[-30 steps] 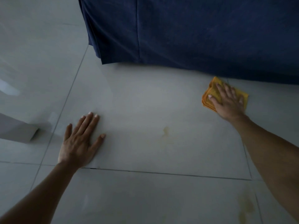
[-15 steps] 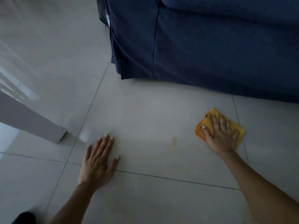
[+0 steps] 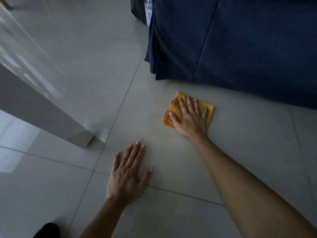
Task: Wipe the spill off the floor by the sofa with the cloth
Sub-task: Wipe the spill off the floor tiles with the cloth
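A: What sits nearest, at the bottom of the frame?

B: Two bare forearms reach up from the bottom edge. A dark shape [image 3: 47,230] shows at the lower left corner; I cannot tell what it is. The left hand [image 3: 127,176] lies flat on the floor [image 3: 51,186], just below the centre, palm down and fingers spread, holding nothing. It rests across a grout line between pale grey tiles.

A: And the right hand?

B: The right hand [image 3: 190,118] is further up, right of centre. It is open too, palm pressed down on a folded orange cloth [image 3: 175,107], fingers spread over it. The cloth lies flat on the floor, its edges showing to the left and right of the hand.

A: Can you see the spill?

B: No stain is plain on the glossy tiles; the hand and cloth cover that spot.

A: What else is around?

B: A pale grey slab or furniture leg [image 3: 42,115] slants in from the left edge, ending on the floor left of the left hand. Beyond the cloth, the dark blue sofa [image 3: 240,40] fills the upper right, its cover hanging to the floor. At the top edge, beside the sofa's corner, stands something clear, perhaps a bottle [image 3: 148,7].
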{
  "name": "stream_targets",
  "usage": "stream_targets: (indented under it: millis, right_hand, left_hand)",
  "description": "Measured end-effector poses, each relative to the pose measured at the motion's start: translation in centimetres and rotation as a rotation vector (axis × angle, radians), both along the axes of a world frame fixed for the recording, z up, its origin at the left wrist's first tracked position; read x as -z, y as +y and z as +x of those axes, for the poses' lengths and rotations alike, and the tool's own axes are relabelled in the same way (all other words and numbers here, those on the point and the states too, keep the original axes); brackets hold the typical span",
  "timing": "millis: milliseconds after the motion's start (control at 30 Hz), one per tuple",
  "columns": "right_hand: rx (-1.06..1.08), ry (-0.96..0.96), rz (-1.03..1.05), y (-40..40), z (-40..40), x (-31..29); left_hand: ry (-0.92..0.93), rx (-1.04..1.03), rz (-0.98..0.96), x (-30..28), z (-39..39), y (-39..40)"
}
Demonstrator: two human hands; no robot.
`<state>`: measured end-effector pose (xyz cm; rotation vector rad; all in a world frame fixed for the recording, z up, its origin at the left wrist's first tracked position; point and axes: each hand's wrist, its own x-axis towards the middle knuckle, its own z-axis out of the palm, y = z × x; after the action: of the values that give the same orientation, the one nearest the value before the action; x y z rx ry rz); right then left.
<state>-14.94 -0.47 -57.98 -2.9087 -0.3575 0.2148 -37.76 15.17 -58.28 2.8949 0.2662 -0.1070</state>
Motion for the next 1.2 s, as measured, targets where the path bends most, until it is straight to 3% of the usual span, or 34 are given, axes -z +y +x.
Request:
stream_targets:
  millis: [233,400,633,1200]
  right_hand:
    - [-0.203,0.016,0.019,10.6,0.2,0.2]
    - [-0.362,0.002,-0.004,10.3,-0.5,0.3]
    - [-0.330,-0.009,-0.006,3.0,-3.6,0.3]
    - [0.213,0.065,-0.114,-25.1,-5.9,-0.4]
  left_hand:
    - [-0.001,-0.003,-0.016,0.1,0.1,0.3]
    - [0.010,0.004,-0.015,0.0,0.1,0.5]
    - [0.004,-0.008,-0.018,-0.1,0.1,0.5]
    - [-0.062,0.001,0.012,0.6,-0.1,0.4]
